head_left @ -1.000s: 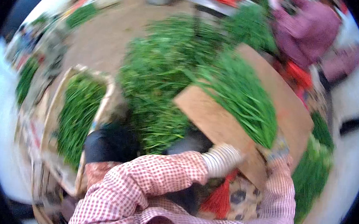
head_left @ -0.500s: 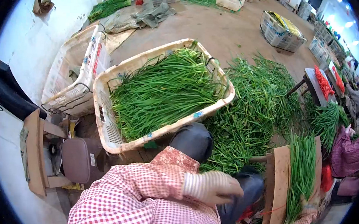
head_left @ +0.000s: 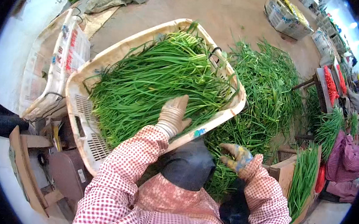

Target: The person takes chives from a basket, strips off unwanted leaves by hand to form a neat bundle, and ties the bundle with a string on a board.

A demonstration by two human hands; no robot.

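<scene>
A large off-white plastic crate (head_left: 85, 140) stands before me, with long green stalks (head_left: 144, 84) lying in it, pale ends toward the back right. My left hand (head_left: 174, 115), in a light glove, is over the stalks near the crate's front edge, its fingers apart and nothing seen in them. To the right, outside the crate, my right hand (head_left: 237, 157), in a glove with blue and yellow marks, has its thumb and fingers spread above the pile of loose greens (head_left: 264, 89). Another bunch of green stalks (head_left: 302, 181) lies on a wooden board (head_left: 284, 173).
An upright white crate (head_left: 45, 71) leans at the left, above a brown stool (head_left: 68, 173). A filled crate (head_left: 286, 19) stands at the back right. Red ties (head_left: 330, 85) lie on a small table. A person in a purple top (head_left: 346, 159) is at the right edge.
My view has swung left, toward the crate. My left hand has moved over the stalks in it. My right hand has come away from the bunch on the board and moved left.
</scene>
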